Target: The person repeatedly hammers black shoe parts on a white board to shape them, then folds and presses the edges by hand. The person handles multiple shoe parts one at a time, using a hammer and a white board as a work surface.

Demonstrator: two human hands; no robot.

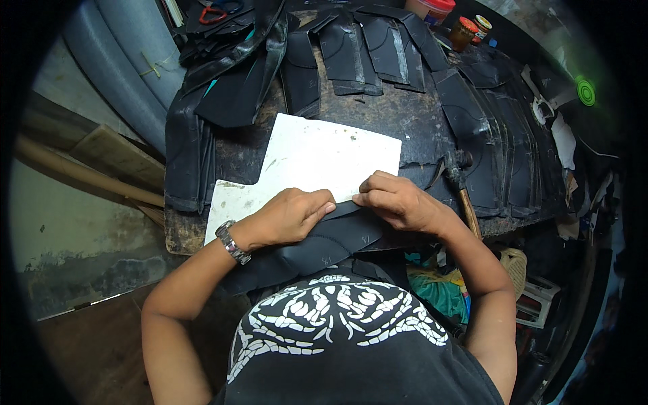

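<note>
Black leather piece (337, 236) lies at the near edge of the surface (378, 115), half over a white board (317, 158) that looks like a backing to work on; left hand (287, 217) presses it flat with fingers closed down, right hand (395, 201) pinches its top edge, likely to fold or line it up. More black cut pieces (378, 47) fan around within reach, hammer (462, 185) just right. Two jars (466, 30) at the far edge, red lids on, contents not visible.

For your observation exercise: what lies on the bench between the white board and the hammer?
In the head view, only dark bench top separates the white board from the hammer.
</note>
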